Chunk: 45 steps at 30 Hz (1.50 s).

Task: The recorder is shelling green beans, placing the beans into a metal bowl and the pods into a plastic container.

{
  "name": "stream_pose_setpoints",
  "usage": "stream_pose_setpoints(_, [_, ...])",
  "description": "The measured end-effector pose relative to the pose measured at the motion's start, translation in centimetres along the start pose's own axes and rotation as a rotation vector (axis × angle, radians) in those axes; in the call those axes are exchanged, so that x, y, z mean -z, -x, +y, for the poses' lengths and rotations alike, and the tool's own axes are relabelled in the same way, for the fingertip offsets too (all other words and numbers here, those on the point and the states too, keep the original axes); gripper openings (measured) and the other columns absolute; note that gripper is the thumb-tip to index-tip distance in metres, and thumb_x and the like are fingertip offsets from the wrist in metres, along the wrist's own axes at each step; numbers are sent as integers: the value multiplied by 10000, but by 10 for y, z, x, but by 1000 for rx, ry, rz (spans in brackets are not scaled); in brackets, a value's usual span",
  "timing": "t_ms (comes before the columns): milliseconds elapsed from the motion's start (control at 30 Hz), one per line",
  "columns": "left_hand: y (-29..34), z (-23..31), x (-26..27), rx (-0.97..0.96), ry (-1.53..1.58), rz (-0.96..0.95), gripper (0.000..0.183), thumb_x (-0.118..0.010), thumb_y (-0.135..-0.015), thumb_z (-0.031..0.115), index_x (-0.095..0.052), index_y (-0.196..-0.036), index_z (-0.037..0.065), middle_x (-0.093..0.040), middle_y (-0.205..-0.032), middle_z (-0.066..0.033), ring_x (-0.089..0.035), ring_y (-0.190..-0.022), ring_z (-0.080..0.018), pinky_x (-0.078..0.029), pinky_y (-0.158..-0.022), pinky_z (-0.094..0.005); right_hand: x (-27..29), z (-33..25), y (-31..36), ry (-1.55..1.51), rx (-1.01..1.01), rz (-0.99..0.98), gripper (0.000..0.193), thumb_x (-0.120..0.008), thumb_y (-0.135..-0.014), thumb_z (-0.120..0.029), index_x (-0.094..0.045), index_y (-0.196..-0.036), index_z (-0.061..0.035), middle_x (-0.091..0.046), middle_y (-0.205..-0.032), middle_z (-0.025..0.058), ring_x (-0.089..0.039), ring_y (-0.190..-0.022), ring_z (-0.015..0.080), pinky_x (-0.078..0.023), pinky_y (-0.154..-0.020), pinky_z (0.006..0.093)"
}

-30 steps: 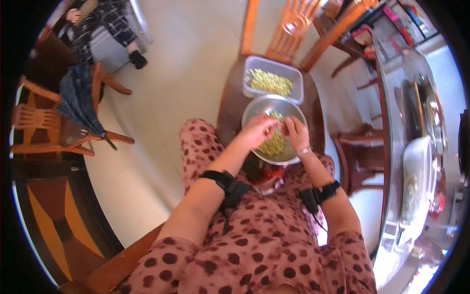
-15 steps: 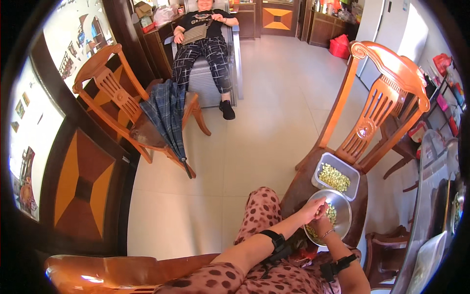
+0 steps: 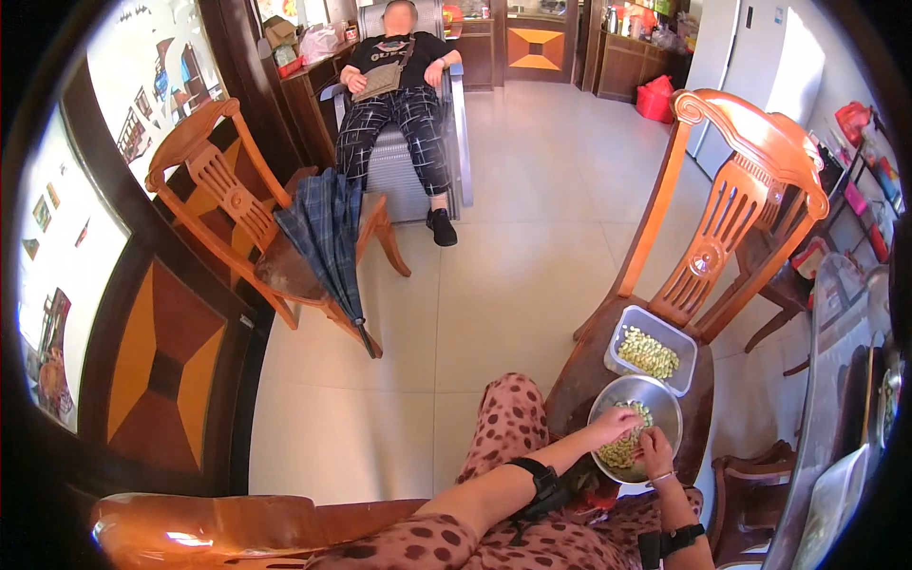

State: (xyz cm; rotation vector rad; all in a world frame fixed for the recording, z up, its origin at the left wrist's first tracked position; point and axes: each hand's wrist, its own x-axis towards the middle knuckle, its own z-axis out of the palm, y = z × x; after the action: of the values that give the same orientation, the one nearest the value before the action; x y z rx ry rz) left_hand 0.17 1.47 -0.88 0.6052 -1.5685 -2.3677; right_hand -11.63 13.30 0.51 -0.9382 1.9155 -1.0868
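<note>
A steel bowl (image 3: pixel 670 404) sits on the seat of a wooden chair, with pale green beans (image 3: pixel 622 449) in its bottom. My left hand (image 3: pixel 616 427) reaches over the bowl from the left, fingers bent together above the beans. Beside it, my right hand (image 3: pixel 655 454) is at the bowl's right side, its fingertips pinched; anything in either hand is too small to make out. Right behind the bowl stands a clear plastic tub (image 3: pixel 686 366) holding more light green beans (image 3: pixel 648 351).
The wooden chair (image 3: pixel 727 247) has a tall carved back behind the tub. Farther left, a folded plaid umbrella (image 3: pixel 323 237) leans on another chair (image 3: pixel 214 166). A person (image 3: pixel 394 95) reclines on a metal lounger at the back. A grey table (image 3: pixel 822 380) runs along the right.
My hands, close together over the bowl before, have come apart a little, the right one shifting right. The reclining person's raised hand has lowered toward the armrest.
</note>
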Motion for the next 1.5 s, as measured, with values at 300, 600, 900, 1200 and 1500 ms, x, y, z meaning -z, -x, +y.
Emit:
stream_pose_setpoints(300, [-2,-11,-4,-445,-420,92,205,-559,-755,168,-578,-882,8,-575,-713,-43,-501,-592,-101,-419,-545,-243,-4,4,-2,-214,-6,-7,201,-414,-854,-205,-439,-754,-32,-465,-560,35,-465,-433,108,-386,-370,226])
stream_pose_setpoints(600, [-3,-4,-3,-148,-38,31,118,-557,-739,133,-505,-784,38,-508,-625,-32,-441,-461,-84,-338,-389,-210,-6,-8,-2,-128,55,78,240,-392,-853,-209,-415,-681,-43,-427,-523,32,-446,-391,120,-361,-343,245])
stream_pose_setpoints(900, [-3,-5,-1,-63,271,-30,146,-450,-831,214,-413,-768,87,-387,-578,7,-333,-432,-59,-241,-357,-191,-7,4,8,488,298,-22,275,-609,-672,-83,-514,-929,-58,-556,-801,114,-574,-662,212,-471,-568,286])
stream_pose_setpoints(1200, [-5,-6,5,40,460,-89,181,-409,-850,247,-429,-769,86,-354,-529,11,-322,-427,-68,-212,-342,-195,-12,17,1,686,254,-174,199,-630,-635,-134,-556,-803,-55,-539,-745,140,-518,-710,309,-408,-709,387])
stream_pose_setpoints(1500, [-6,-12,3,67,470,-19,199,-416,-853,248,-481,-844,60,-439,-602,-10,-372,-458,-90,-263,-379,-189,-7,1,6,321,369,174,80,-589,-716,-56,-553,-763,-2,-577,-636,83,-548,-518,151,-441,-480,257])
